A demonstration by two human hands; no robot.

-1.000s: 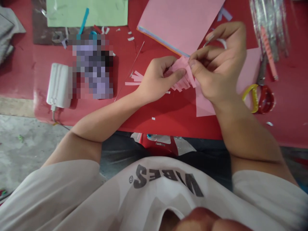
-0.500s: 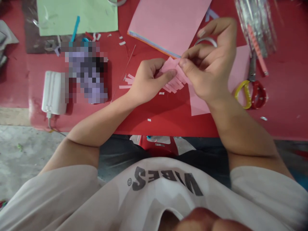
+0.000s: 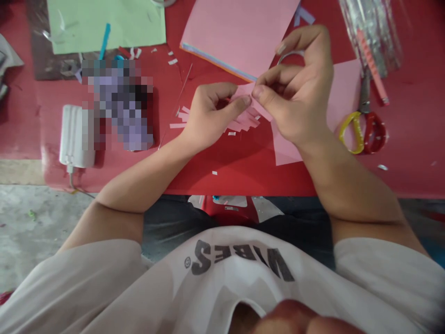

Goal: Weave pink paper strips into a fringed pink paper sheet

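Observation:
My left hand pinches a small pink paper strip between thumb and fingers. My right hand grips the same strip from the other side, its thumb and forefinger meeting close to the left thumb tip. Under and beside the hands lie cut pink paper strips, partly covered by the left hand. A larger piece of pink paper rests beneath my right wrist. Behind the right fingers shows part of a white ring, mostly hidden.
Scissors with yellow and red handles lie at the right, by a pink stick and silver tinsel. A stack of coloured paper sits at the back. On the left are a white power bank, a pixelated purple object and green paper.
Both hands have drawn slightly left with the strip, and their fingertips are closer together. The whole view has shifted a little.

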